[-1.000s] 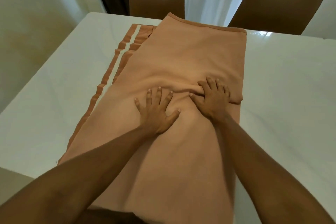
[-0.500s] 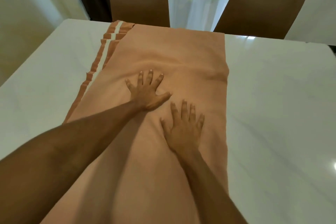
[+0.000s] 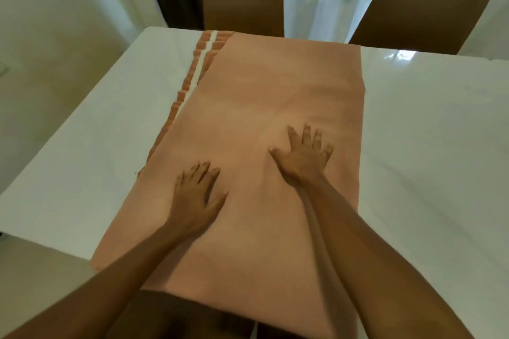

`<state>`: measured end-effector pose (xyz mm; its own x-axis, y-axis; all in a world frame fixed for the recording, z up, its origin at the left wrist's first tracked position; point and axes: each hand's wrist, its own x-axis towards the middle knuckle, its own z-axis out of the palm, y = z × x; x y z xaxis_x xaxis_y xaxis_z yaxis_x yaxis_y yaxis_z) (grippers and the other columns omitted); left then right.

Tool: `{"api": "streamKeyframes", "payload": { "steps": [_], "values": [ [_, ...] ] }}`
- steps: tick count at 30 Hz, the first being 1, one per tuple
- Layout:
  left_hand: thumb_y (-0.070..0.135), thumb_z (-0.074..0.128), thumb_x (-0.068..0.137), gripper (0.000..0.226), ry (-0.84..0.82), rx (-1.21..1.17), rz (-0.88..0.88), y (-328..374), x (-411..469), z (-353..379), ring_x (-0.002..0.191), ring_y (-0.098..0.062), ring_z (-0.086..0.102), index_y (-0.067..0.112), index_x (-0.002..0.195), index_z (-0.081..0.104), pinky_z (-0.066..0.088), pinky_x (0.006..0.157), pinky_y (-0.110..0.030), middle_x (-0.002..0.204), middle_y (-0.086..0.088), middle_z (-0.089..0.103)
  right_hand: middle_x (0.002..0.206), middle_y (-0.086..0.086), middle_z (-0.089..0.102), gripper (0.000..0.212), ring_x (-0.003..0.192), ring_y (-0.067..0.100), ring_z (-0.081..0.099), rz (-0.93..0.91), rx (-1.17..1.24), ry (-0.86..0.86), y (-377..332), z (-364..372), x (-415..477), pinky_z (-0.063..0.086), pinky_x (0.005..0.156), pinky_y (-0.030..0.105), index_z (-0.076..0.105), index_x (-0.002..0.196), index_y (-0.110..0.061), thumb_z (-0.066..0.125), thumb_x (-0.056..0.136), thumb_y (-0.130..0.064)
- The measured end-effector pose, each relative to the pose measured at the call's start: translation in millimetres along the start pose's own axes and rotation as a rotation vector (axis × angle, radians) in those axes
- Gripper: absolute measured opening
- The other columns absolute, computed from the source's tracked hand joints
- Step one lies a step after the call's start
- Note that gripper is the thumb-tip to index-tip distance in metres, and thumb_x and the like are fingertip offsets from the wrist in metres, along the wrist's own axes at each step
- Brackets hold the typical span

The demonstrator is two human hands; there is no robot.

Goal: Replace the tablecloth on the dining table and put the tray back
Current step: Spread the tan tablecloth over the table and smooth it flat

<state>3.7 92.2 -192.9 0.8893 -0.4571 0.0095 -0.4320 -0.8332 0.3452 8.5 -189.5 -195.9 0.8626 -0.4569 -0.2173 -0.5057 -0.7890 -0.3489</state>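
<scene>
While the folded tablecloth (image 3: 275, 85) runs lengthwise across the white tabletop (image 3: 427, 132), left hand (image 3: 197, 198) and right hand (image 3: 305, 157) press it, fingers spread flat.

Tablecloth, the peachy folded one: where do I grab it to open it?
Probably pinch the top layer's left edge, coming from the left side of the table. The tablecloth lies folded flat, and striped layers peek out there, so that edge looks loose and liftable.

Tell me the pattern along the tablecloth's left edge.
The left edge is peach-orange with one white stripe running lengthwise; head view shows it.
</scene>
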Motion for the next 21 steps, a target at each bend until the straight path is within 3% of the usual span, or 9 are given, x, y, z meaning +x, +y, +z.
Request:
{"api": "streamKeyframes", "payload": {
  "steps": [4,7,14,18,21],
  "values": [
    [0.057,0.034,0.099,0.06,-0.015,0.085,-0.052,-38.0,-69.5,-6.9,0.153,-0.018,0.015,0.033,0.154,0.032,0.01,0.122,-0.049,0.165,0.003,0.021,0.171,0.009,0.008,0.076,0.156,0.033,0.005,-0.118,-0.031,-0.035,-26.1,15.1,-71.0,0.002,0.123,0.059,0.025,0.159,-0.032,0.039,0.093,-0.067],
    [0.06,0.029,0.099,0.063,-0.053,0.14,-0.064,-54.3,-90.2,-6.6,0.154,-0.022,0.01,0.037,0.157,0.022,0.008,0.121,-0.052,0.167,0.003,0.013,0.17,0.006,0.011,0.071,0.156,0.031,0.007,-0.274,-0.032,0.012,-48.9,54.3,-154.4,-0.002,0.123,0.056,0.026,0.159,-0.033,0.035,0.097,-0.067],
    [0.063,0.023,0.099,0.064,-0.154,0.203,0.009,-71.2,-74.4,-9.5,0.154,-0.024,0.006,0.038,0.158,0.016,0.005,0.121,-0.054,0.168,0.003,0.008,0.169,0.01,0.017,0.068,0.155,0.033,0.014,-0.19,-0.028,0.073,-69.2,111.1,-242.6,0.004,0.123,0.059,0.028,0.159,-0.032,0.033,0.099,-0.063],
    [0.065,0.019,0.099,0.066,-0.179,0.2,0.027,-110.4,-96.3,-45.7,0.154,-0.026,0.003,0.036,0.158,0.014,0.002,0.121,-0.054,0.168,0.001,0.004,0.171,0.009,0.004,0.069,0.157,0.033,0.0,-0.216,-0.039,0.03,-119.1,116.5,-272.7,-0.003,0.122,0.06,0.017,0.162,-0.035,0.023,0.099,-0.064],
    [0.059,0.031,0.099,0.068,-0.231,0.085,0.021,-89.6,-72.5,-48.7,0.153,-0.03,0.009,0.027,0.158,0.022,0.007,0.122,-0.054,0.167,-0.006,0.011,0.171,0.007,-0.006,0.07,0.156,0.032,-0.008,-0.167,-0.055,0.005,-108.4,109.0,-248.1,-0.01,0.121,0.059,0.008,0.162,-0.038,0.016,0.098,-0.067]
  ]
}}
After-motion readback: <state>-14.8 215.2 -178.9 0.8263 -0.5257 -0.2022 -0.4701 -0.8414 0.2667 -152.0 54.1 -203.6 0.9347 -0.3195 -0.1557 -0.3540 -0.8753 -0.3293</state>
